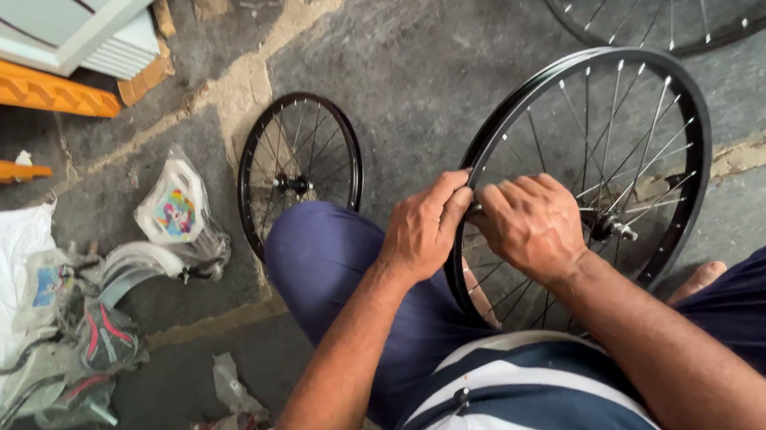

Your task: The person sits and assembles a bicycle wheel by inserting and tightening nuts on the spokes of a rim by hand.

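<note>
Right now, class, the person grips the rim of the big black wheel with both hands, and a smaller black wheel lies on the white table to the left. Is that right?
Not quite. The head view shows both hands, left hand and right hand, on the big black wheel, but the smaller black wheel stands on the grey floor, leaning against the person's knee, not on a table.

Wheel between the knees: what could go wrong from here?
1. The right hand reaches in among the spokes; if the wheel turns, fingers could get pinched.
2. The left hand grips only the rim's edge; the upright wheel might slip or tip toward the small wheel.
3. A bare foot lies beside the rim and could get hit.
</note>
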